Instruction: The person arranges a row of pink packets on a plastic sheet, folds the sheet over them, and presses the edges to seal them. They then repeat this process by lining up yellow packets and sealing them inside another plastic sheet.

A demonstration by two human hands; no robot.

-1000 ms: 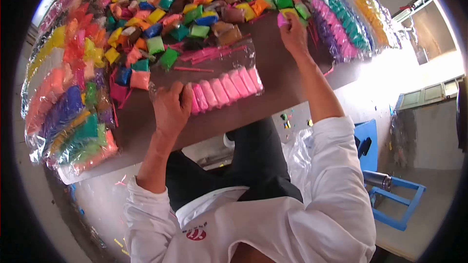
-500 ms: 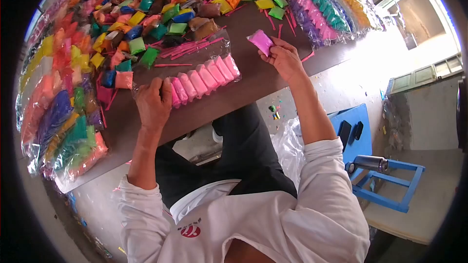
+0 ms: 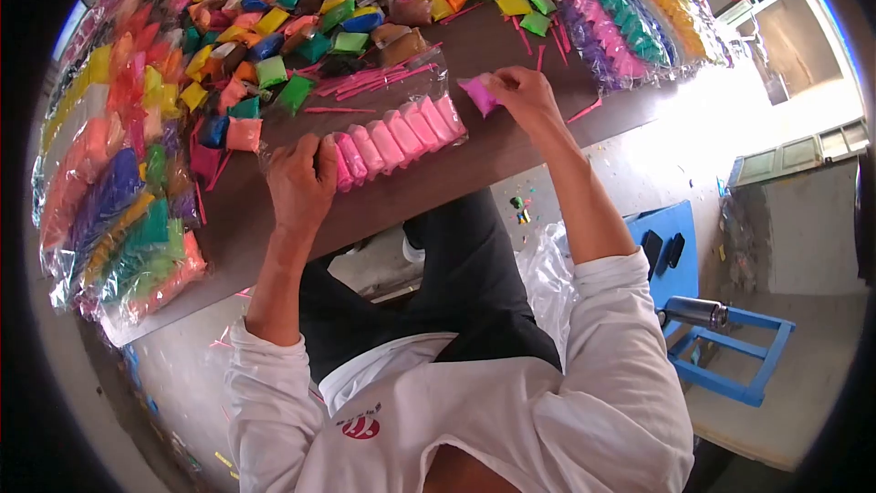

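A clear plastic bag holding a row of pink packets (image 3: 401, 139) lies on the dark table (image 3: 260, 246). The fingers of my left hand (image 3: 301, 173) pinch its left end, next to the deepest pink packet. Between the thumb and fingers of my right hand (image 3: 527, 99) is a purple-pink packet (image 3: 480, 95), held just off the bag's right end. The two do not appear to touch. Pink strips (image 3: 374, 82) lie behind the bag, partly seen through its clear plastic.
A heap of small coloured packets (image 3: 310, 14) covers the far side of the table. Filled bags of packets stand at the left (image 3: 119, 192) and far right (image 3: 630, 23). To my right, a blue stool (image 3: 730, 347) carries a metal flask (image 3: 698, 312).
My right hand has brought the purple-pink packet leftward, nearer the bag's right end, and its fingers now cover more of it. My left hand keeps its hold; the view has shifted slightly.
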